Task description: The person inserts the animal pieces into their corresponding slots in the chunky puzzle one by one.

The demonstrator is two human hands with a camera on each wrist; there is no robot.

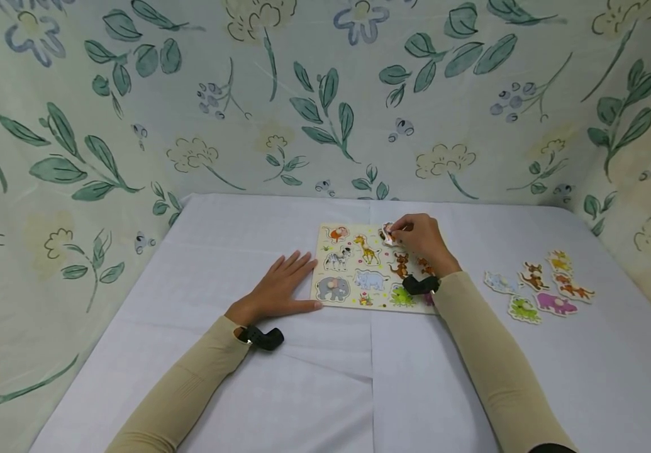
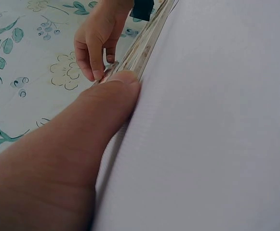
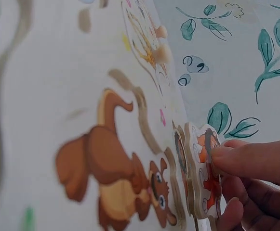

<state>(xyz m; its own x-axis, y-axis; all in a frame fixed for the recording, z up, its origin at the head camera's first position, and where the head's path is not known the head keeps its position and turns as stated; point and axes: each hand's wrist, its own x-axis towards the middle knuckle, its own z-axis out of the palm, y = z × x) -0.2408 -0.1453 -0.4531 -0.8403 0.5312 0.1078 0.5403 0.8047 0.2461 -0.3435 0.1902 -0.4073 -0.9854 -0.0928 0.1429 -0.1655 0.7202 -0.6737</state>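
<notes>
A wooden animal puzzle board (image 1: pixel 353 294) lies on the table, showing a zebra, giraffe, elephant and other animals. My left hand (image 1: pixel 278 288) lies flat with spread fingers at its left edge, and the thumb (image 2: pixel 103 108) touches the board's edge in the left wrist view. Between thumb and fingers, my right hand (image 1: pixel 424 242) pinches a puzzle piece (image 1: pixel 387 234) at the board's far edge. In the right wrist view this orange-and-white piece (image 3: pixel 205 175) stands close to the board face, beside a kangaroo picture (image 3: pixel 113 159). My right hand hides part of the board's right side.
Several loose puzzle pieces lie right of the board: a purple hippo (image 1: pixel 556 304), a green frog (image 1: pixel 524 309), a kangaroo (image 1: pixel 533 277), a tiger (image 1: pixel 574 289), a light blue piece (image 1: pixel 499 282) and a yellow piece (image 1: pixel 560 260). A floral curtain (image 1: pixel 359 170) hangs behind the white-covered table (image 1: pixel 325 390).
</notes>
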